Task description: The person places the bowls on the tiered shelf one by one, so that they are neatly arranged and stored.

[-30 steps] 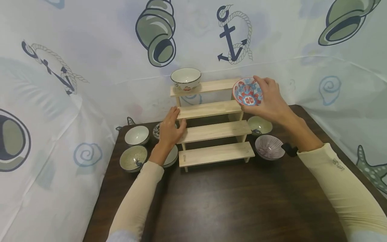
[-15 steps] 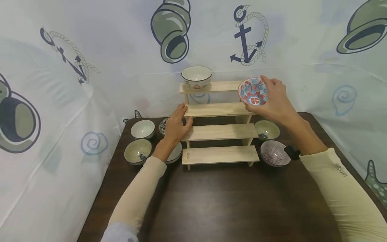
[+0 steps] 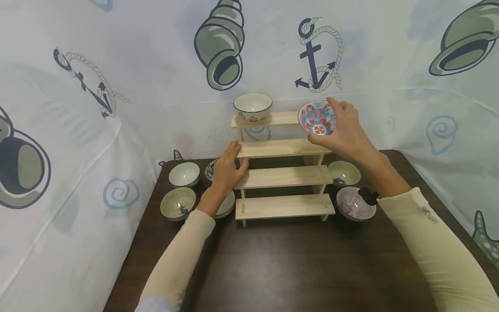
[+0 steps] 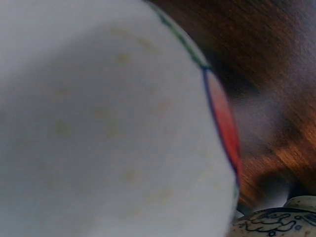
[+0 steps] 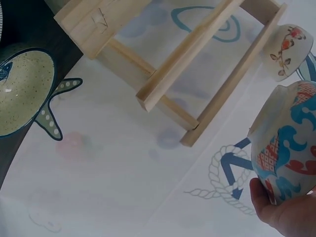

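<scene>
My right hand (image 3: pixel 345 130) pinches a small bowl (image 3: pixel 317 118) with a red and blue pattern inside, thumb below and fingers at the rim. It is tilted toward me and overlaps the right end of the top shelf in the head view. In the right wrist view the bowl's patterned outside (image 5: pixel 289 143) shows. My left hand (image 3: pixel 226 171) touches the left side of a four-step wooden stand (image 3: pixel 284 206), fingers extended beside its shelves. On the top shelf's left stands a white bowl (image 3: pixel 253 106) with a dark rim and flowers.
Left of the stand, on the dark table (image 3: pixel 280 264), are a white bowl (image 3: pixel 184 174), a speckled bowl (image 3: pixel 178 203) and others partly behind my left arm. A green bowl (image 3: pixel 345 173) and purple-striped bowl (image 3: pixel 354 203) sit at its right. A printed cloth (image 3: pixel 156 65) hangs behind.
My right hand has carried the red and blue bowl a little left, over the top shelf's right end. The left hand stays at the stand. The head view has shifted slightly.
</scene>
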`<state>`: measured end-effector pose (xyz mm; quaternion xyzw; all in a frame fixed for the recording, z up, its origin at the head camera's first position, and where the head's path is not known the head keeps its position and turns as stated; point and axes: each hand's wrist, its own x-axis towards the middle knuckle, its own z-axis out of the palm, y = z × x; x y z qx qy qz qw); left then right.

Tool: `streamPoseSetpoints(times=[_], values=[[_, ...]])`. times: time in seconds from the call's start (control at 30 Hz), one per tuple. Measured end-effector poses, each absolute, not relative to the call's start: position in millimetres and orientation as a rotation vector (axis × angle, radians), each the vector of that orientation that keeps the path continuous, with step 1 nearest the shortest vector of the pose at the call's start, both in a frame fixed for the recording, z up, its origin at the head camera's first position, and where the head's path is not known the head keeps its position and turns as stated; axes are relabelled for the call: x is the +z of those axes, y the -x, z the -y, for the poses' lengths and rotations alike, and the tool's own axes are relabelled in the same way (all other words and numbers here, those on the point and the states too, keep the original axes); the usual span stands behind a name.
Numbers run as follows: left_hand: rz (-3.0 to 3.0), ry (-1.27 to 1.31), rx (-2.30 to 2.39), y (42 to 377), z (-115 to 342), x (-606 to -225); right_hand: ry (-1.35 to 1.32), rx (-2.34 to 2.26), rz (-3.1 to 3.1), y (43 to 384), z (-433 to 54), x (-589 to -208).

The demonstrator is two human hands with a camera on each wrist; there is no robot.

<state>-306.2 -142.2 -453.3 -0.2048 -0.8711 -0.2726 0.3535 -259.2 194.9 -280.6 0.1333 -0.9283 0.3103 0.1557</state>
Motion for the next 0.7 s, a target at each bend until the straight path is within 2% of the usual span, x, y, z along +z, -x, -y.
streamPoseSetpoints(times=[0.7], values=[[2.241,0.552,-0.729,298.2,146.0,-453.9,-0.274,0.891,2.715,267.5,-192.1,-276.2]])
